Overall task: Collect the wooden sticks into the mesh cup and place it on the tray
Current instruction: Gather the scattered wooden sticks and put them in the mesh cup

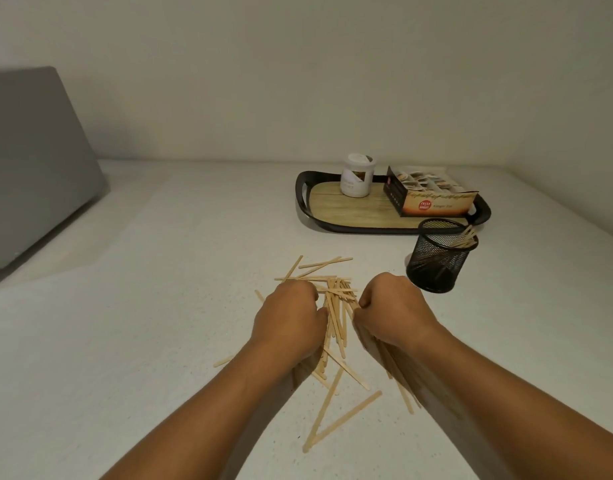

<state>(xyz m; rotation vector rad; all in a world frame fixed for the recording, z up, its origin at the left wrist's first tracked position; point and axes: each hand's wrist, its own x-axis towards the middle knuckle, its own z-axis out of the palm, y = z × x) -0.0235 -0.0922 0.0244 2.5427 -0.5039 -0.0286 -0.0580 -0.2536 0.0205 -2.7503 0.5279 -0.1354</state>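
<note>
Several thin wooden sticks [336,306] lie in a loose pile on the white table, some scattered toward me. My left hand [291,315] and my right hand [393,308] rest on either side of the pile, fingers curled down into the sticks and bunching them together. The black mesh cup [436,261] stands upright to the right of the pile, with a few sticks leaning inside against its right rim. Behind the cup sits the tray [306,199], black-rimmed with a wood-look floor.
On the tray stand a white jar [357,176] and an open carton of sachets [433,195]. A grey slanted box [31,161] occupies the table's left side. A pale wall closes off the back of the table.
</note>
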